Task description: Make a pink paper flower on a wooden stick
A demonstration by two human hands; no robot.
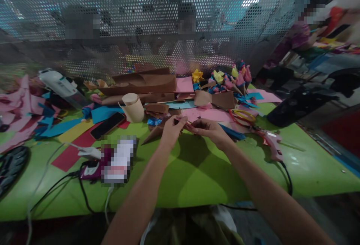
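My left hand and my right hand meet over the green table, fingers closed on a small pinkish piece of paper. Its exact shape is blurred and partly covered by my fingers. Pink paper sheets lie just behind my hands. Beside my left hand are a folded brown paper piece and a shiny blue wrapper. Dark blue paper strips rest close to my right hand. Farther right lie yellow-handled scissors and a pink glue gun with a black cable.
Paper flowers stand at the back right by a perforated metal screen. A cream paper roll, a dark phone, a lit phone and a purple power strip occupy the left. A person is at far right.
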